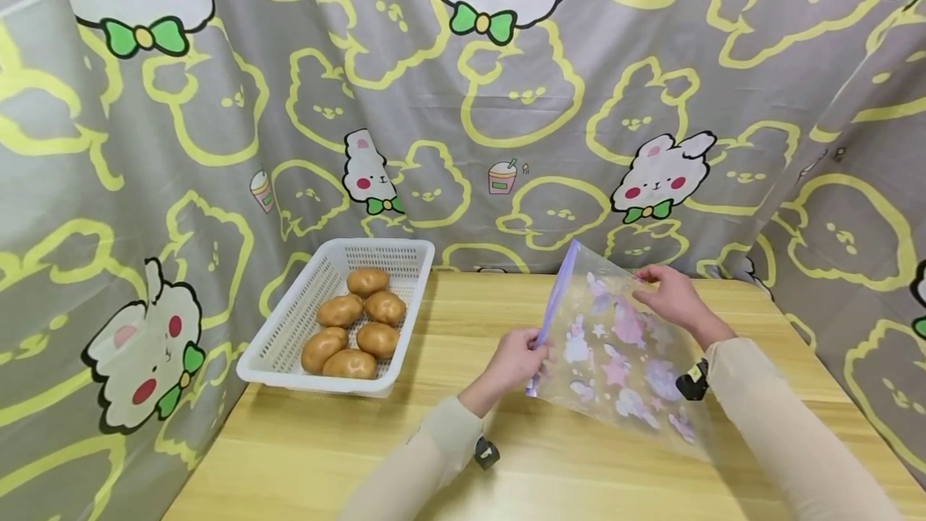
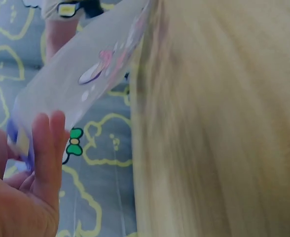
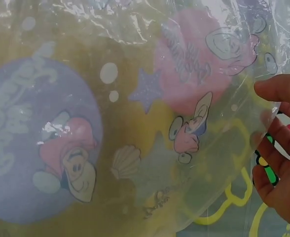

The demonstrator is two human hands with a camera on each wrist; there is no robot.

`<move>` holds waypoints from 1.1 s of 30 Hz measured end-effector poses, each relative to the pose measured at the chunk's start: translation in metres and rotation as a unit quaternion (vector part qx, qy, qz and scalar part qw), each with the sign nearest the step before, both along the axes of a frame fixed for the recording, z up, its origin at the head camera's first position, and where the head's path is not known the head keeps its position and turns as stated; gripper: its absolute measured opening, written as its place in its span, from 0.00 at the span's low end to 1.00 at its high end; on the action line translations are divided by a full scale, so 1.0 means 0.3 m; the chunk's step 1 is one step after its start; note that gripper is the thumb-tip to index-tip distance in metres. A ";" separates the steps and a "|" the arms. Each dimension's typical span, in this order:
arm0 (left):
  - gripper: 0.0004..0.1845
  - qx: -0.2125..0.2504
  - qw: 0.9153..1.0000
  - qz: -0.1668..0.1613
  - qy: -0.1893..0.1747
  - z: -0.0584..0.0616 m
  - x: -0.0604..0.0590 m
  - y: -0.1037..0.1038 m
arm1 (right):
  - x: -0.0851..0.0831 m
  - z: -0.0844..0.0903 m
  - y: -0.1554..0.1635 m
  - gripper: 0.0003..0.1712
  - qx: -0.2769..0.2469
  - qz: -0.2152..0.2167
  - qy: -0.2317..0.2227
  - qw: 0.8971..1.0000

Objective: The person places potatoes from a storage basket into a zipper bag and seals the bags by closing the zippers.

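Bag point(image 1: 615, 352), clear with cartoon prints, held up over the table point(image 1: 448, 424), right of centre. Left hand point(image 1: 515, 360) pinches its purple zip edge, right hand point(image 1: 669, 296) grips the far top corner. Bag looks empty, mouth not visibly spread. Basket point(image 1: 405, 252), well left, holds six potatoes point(image 1: 358, 322); none bagged yet.

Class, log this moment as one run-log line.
left hand: pinches zip bag purple edge | right hand: holds far edge | potatoes: in white basket
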State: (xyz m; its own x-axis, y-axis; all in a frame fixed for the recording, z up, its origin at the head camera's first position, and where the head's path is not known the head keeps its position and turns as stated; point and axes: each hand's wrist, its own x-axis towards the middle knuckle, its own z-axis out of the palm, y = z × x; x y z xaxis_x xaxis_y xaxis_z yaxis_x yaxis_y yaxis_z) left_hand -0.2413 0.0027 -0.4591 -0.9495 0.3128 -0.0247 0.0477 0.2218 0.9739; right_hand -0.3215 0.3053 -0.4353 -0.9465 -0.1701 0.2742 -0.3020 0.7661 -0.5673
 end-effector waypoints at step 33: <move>0.06 -0.055 0.984 0.054 0.159 0.017 0.070 0.039 | 0.070 0.175 -0.503 0.23 -0.022 -0.023 -0.137 0.990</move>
State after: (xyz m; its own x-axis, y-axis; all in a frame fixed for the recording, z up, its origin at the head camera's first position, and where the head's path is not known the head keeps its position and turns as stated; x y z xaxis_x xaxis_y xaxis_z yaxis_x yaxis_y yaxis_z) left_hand -0.2203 0.0144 -0.4540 -0.9426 0.2208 0.2505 0.3158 0.3463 0.8833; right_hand -0.3006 0.1544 -0.3829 -0.9928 -0.1193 0.0124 -0.0982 0.7485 -0.6558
